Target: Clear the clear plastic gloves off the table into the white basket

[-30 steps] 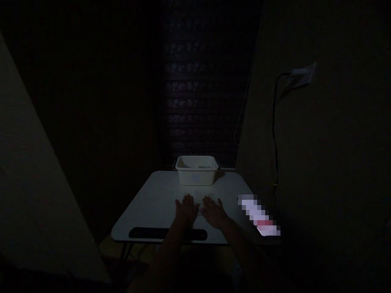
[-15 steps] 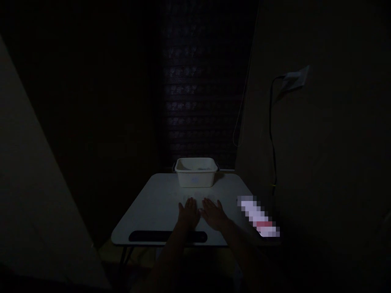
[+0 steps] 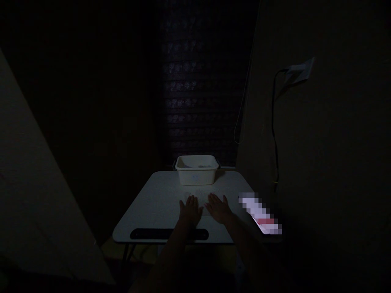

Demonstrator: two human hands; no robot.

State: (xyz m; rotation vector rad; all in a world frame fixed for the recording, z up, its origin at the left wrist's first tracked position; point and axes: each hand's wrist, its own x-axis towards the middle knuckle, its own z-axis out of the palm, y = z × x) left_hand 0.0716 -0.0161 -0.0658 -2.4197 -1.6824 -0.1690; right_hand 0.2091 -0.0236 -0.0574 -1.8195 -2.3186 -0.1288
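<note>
My left hand (image 3: 190,210) lies palm down over a thin, see-through sheet (image 3: 200,197), perhaps a clear plastic bag, on the white table (image 3: 152,203). To its right, my right hand (image 3: 218,208) rests flat on or beside the same sheet with its fingers stretched out. Both hands are open, and neither grips anything. The dim light and the hands hide most of the sheet, so its outline is hard to make out. Beyond the fingertips stands a white plastic tub (image 3: 196,177) with pale, unclear contents inside.
A bright, pixelated screen-like object (image 3: 259,213) sits at the table's right edge. The table has a dark slot (image 3: 140,234) along its front edge. A black cord (image 3: 273,122) hangs from a wall socket (image 3: 301,71) on the right. Behind the tub is a dark blind (image 3: 189,101).
My right hand has slid a little to the right, widening the gap between the hands. My left hand stays nearly in place. The whole view has shifted slightly.
</note>
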